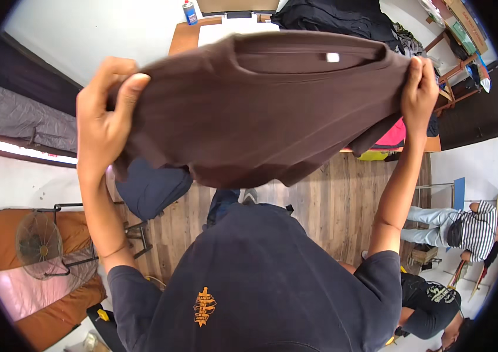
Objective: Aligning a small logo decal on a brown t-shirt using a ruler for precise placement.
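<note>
A dark brown T-shirt [272, 111] is stretched out in the air in front of me, its round collar at the top. A small white label [332, 57] shows inside the neck. My left hand [108, 108] pinches one shoulder, thumb on the near side. At the other shoulder, the fingers of my right hand [420, 88] are closed on the cloth. The lower part of the shirt hangs loose and slightly folded toward me, and it hides much of the table behind.
Behind the shirt, a wooden table [185, 39] bears dark cloth [342, 16] and a blue spray can [189, 13]. A dark cushioned seat [152, 186] stands at the left, near a fan [38, 243]. Two other people are at the right, one in a striped shirt [476, 230].
</note>
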Motion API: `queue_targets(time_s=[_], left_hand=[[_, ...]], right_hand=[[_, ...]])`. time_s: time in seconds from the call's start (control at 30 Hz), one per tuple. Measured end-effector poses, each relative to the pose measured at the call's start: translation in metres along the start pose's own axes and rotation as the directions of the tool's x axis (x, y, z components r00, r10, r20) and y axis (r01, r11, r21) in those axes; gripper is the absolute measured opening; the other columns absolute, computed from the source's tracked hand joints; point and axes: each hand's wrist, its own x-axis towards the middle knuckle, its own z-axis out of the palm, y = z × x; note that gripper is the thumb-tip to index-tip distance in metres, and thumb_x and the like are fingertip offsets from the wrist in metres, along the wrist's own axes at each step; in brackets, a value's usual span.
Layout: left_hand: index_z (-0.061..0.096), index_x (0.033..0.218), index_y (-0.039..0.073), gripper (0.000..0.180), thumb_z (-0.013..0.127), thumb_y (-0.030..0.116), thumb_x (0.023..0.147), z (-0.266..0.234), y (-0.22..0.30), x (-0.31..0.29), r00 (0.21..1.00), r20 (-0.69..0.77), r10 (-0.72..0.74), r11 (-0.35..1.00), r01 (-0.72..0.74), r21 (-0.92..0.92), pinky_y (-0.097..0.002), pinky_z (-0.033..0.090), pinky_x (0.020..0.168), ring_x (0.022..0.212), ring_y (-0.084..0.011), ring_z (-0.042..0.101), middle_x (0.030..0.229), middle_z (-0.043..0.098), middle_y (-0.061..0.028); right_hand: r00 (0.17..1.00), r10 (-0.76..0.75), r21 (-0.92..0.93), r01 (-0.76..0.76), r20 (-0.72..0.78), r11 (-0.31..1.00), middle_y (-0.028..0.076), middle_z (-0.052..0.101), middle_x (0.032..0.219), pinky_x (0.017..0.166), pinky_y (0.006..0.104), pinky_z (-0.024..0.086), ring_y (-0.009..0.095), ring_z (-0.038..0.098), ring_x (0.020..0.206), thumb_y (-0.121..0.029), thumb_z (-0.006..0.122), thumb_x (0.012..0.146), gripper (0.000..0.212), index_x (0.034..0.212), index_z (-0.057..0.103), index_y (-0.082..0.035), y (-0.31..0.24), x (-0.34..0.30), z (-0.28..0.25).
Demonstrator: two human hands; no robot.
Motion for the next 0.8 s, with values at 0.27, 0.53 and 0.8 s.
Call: queue_targets(time_s=[0.27, 0.53, 0.8], left_hand=[[0.060, 0.095, 0.000, 0.020, 0.067, 0.016, 0.105, -0.013, 0.002, 0.015, 0.991, -0.099, 0.091, 0.995, -0.086, 0.050, -0.0232, 0.036, 0.063, 0.070, -0.0054, 0.041, 0.073, 0.052, 0.0022], [0.053, 0.085, 0.001, 0.029, 0.068, 0.016, 0.104, -0.032, -0.012, 0.004, 0.995, -0.065, 0.076, 0.991, -0.068, 0.118, -0.0245, 0.029, 0.061, 0.070, -0.0063, 0.034, 0.075, 0.041, 0.0035], [0.040, 0.078, 0.005, 0.040, 0.071, 0.015, 0.102, -0.027, -0.012, -0.029, 0.987, -0.142, 0.075, 0.995, -0.064, 0.080, -0.0268, 0.024, 0.060, 0.070, -0.0094, 0.029, 0.074, 0.031, 0.0020]], right_hand=[[0.997, -0.082, 0.073, 0.081, 0.010, 0.994, -0.003, 0.050, 0.086, 0.069, 0.0221, 0.037, 0.007, 0.042, 0.078, -0.020, 0.054, 0.113, 0.026, 0.097, 0.059, 0.001, 0.000, -0.011, -0.013], [0.997, -0.048, 0.170, 0.038, 0.057, 0.985, -0.002, 0.050, 0.088, 0.075, 0.0210, 0.036, 0.008, 0.043, 0.082, -0.022, 0.052, 0.114, 0.028, 0.098, 0.057, 0.001, -0.023, -0.019, -0.015], [0.981, -0.055, 0.292, -0.002, 0.186, 0.957, 0.005, 0.050, 0.082, 0.072, 0.0262, 0.041, 0.013, 0.045, 0.076, -0.013, 0.055, 0.110, 0.023, 0.094, 0.055, 0.003, -0.041, -0.038, -0.023]])
